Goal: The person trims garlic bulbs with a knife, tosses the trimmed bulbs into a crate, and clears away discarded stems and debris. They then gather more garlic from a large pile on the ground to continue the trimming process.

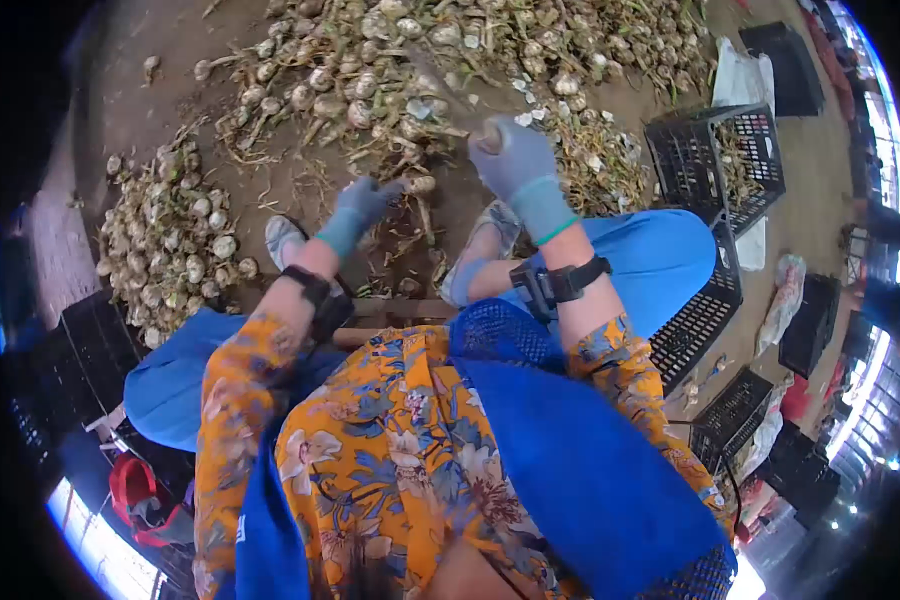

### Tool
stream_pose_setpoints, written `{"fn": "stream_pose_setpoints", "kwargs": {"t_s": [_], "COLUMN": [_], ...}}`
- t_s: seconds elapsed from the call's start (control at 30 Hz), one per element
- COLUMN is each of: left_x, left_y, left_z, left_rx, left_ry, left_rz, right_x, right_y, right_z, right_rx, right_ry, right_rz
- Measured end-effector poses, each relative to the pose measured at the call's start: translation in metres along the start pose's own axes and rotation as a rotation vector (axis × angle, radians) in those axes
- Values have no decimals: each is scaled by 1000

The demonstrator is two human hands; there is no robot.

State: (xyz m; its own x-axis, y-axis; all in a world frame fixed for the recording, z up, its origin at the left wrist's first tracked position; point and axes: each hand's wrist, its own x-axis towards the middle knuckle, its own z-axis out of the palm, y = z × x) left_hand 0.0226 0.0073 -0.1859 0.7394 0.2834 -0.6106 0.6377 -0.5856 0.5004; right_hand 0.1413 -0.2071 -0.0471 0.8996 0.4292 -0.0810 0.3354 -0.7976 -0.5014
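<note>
My left hand [363,208], in a grey glove with a teal cuff, is closed, its fingertips against a garlic bulb [422,184] whose stalk hangs downward. Higher up and to the right, my right hand [516,162] wears a matching glove and makes a fist. A dark blurred streak runs up and left from that fist, and I cannot make out what it holds. Ahead of both hands spreads a large heap of garlic [360,85] with dry stalks. On my left lies a pile of trimmed-looking garlic bulbs [175,240].
Cut stalks and skins [600,155] lie right of my right hand. Black plastic crates [685,150] stand along the right side, near a white sack [745,78]. My bent knees flank the work area. A red bag [135,490] sits at lower left.
</note>
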Motion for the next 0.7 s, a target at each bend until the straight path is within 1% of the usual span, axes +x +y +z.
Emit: {"fn": "stream_pose_setpoints", "kwargs": {"t_s": [0.07,0.1,0.17,0.2,0.27,0.3,0.33,0.4,0.43,0.47,0.53,0.57,0.6,0.63,0.67,0.7], "left_x": [12,29,45,42,36,34,28,-9,-33,-47,-67,-69,-76,-87,-103,-117], "left_y": [32,32,35,34,30,28,23,40,52,55,51,44,39,33,36,44], "left_z": [37,51,68,68,54,43,34,-10,-34,-52,-77,-85,-85,-85,-89,-96], "left_rx": [-83,-90,-97,-92,-303,-418,-409,-870,-781,-778,-539,-198,-199,-336,-473,-384], "left_ry": [-76,-81,9,4,109,109,119,-47,19,39,-61,-35,-26,49,124,215], "left_rz": [-49,-35,-149,-151,13,24,14,227,296,296,435,531,530,593,655,747], "right_x": [-1,1,0,-3,-4,-3,-4,-8,-11,-15,-23,-29,-34,-38,-41,-44], "right_y": [-7,-1,7,8,9,10,11,5,1,-5,-30,-40,-47,-51,-60,-70], "right_z": [-6,0,6,7,4,4,4,6,5,5,0,-1,-1,5,6,4], "right_rx": [-69,-20,-39,-38,-18,-43,-67,-83,-78,-76,-109,-135,-164,-135,-137,-132], "right_ry": [-144,-171,-181,-198,-157,-191,-230,-271,-314,-356,-377,-377,-376,-336,-336,-361], "right_rz": [53,68,79,78,54,60,62,46,-13,-72,-145,-229,-310,-384,-389,-393]}}
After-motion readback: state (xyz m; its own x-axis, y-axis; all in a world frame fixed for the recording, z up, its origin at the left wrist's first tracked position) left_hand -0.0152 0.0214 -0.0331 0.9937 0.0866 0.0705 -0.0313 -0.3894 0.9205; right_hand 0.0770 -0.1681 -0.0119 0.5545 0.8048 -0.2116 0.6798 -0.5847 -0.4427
